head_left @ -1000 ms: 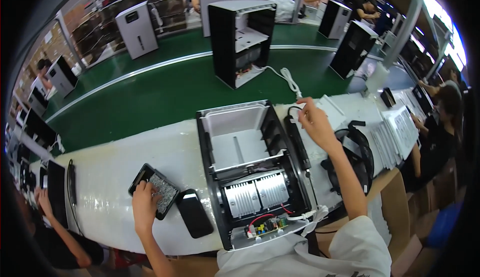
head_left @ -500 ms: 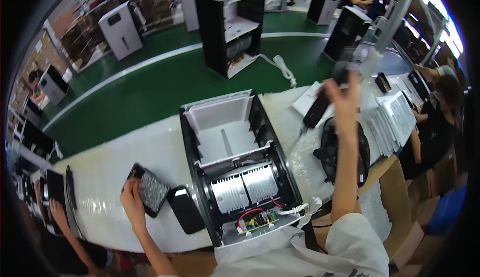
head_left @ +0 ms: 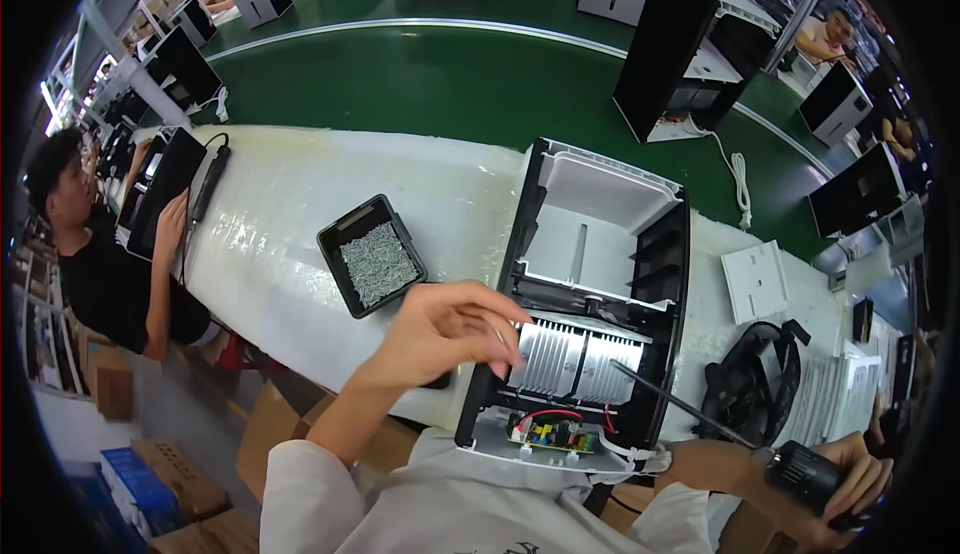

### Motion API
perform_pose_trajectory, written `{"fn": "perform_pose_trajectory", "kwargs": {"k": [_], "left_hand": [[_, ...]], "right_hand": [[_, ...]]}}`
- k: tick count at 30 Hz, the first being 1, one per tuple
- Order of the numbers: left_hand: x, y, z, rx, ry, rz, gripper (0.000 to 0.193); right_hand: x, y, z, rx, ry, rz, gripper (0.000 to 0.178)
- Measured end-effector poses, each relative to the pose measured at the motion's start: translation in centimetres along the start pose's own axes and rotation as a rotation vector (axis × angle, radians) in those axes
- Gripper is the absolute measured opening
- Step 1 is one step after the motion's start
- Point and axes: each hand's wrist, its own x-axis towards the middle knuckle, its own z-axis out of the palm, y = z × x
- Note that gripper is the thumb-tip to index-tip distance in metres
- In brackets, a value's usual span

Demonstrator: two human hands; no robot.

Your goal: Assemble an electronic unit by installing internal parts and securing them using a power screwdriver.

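Observation:
A black-and-white appliance housing [head_left: 685, 274] lies open on the bench, with two silver finned metal blocks [head_left: 548, 359] and a small circuit board [head_left: 550, 434] inside. My left hand [head_left: 435, 339] is at its left side, fingertips pinched together over the left block; whatever they hold is too small to make out. My right hand [head_left: 860, 484], at the lower right, grips a black electric screwdriver [head_left: 800, 474]. Its long thin bit points up-left, the tip over the right finned block. Left of the housing is a black box [head_left: 345, 279] of small screws [head_left: 378, 262].
A black fan-like part [head_left: 745, 384], a white plate [head_left: 755, 282] and stacked white panels [head_left: 835, 399] sit on the right. Beyond the bench, a green conveyor [head_left: 400, 79] carries several tall housings [head_left: 660, 54]. A co-worker [head_left: 85, 244] works at the left, near another screwdriver [head_left: 212, 179].
My left hand has gone from the screw box to the housing. My right hand has brought the screwdriver down from the far right, turning its bit toward the metal blocks. The view has swung left.

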Motion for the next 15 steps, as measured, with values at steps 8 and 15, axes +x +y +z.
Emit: {"fn": "perform_pose_trajectory", "kwargs": {"k": [8, 15], "left_hand": [[1.8, -1.2, 5.7, -0.319, -0.283, -0.304, 0.026], [2.0, -1.1, 7.3, -0.483, -0.271, -0.395, 0.025]], "right_hand": [[-0.2, -0.4, -2.2, 0.603, 0.098, 0.029, 0.029], [-0.1, 0.2, -2.7, 0.668, 0.058, -0.030, 0.026]]}}
